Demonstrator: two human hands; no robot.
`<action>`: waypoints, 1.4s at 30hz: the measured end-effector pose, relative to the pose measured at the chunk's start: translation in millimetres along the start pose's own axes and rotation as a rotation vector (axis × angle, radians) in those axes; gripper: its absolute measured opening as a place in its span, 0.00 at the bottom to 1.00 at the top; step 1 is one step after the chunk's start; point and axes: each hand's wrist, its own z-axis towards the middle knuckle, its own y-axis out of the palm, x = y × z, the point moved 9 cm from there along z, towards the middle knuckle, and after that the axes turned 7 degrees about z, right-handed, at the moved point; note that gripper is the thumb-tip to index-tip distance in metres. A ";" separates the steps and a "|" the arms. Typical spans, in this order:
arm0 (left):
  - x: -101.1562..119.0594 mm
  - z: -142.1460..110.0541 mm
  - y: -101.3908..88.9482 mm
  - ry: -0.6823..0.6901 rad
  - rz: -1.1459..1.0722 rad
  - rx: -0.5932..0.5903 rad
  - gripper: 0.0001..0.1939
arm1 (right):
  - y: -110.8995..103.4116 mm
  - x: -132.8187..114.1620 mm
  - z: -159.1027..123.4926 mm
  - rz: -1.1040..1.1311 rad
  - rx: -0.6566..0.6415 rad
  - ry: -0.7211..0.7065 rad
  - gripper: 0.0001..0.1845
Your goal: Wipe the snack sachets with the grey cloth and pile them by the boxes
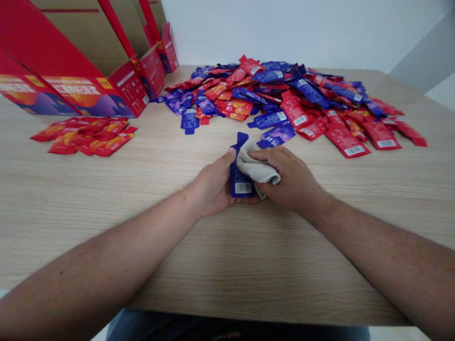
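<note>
A blue sachet [239, 182] with a narrow neck and a white barcode label lies in my left hand [216, 185]. My left thumb rests along its left edge, while the fingers pass underneath. Bunched in my right hand [292, 176] is a pale grey cloth [253, 163], pressed against the sachet's upper right face. The cloth hides part of the sachet's print. Just beyond my hands, a blue sachet with purple fruit art [279, 134] lies at the near edge of a large mixed pile of red and blue sachets [263, 90].
On the left of the wooden table [227, 265] is a smaller stack of red sachets [87, 135]. Behind it stand several open red cardboard boxes [85, 92] in a row. A white wall [302, 33] rises beyond the table's far edge.
</note>
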 end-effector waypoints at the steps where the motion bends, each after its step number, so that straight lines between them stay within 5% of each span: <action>1: -1.8 -0.7 0.1 -0.001 0.010 0.007 0.26 | -0.2 -2.3 -0.1 0.005 -0.007 -0.002 0.26; 7: -3.4 3.3 -10.5 0.066 -0.019 0.147 0.26 | 15.5 -28.9 -8.4 0.036 -0.195 -0.107 0.27; 13: 3.5 3.9 -4.5 0.127 -0.018 0.120 0.24 | -0.2 -12.2 -3.3 -0.062 -0.065 -0.039 0.26; 19: -3.9 4.6 -13.1 0.086 0.037 0.154 0.30 | 17.7 -38.0 -9.2 -0.003 -0.222 -0.174 0.22; 24: -0.1 6.6 -6.2 0.115 0.015 0.056 0.29 | -2.9 -11.4 -0.8 -0.096 -0.041 -0.054 0.23; 30: -2.2 6.7 -8.9 0.130 0.009 0.100 0.30 | 15.2 -34.5 -6.8 -0.004 -0.188 -0.134 0.21; 36: -5.5 11.0 -8.5 0.129 0.047 0.031 0.34 | 0.1 -17.6 -2.3 -0.069 -0.027 -0.056 0.23; 42: -4.0 5.8 -10.2 0.197 0.062 0.047 0.37 | 9.0 -36.4 -5.8 -0.029 -0.150 -0.152 0.19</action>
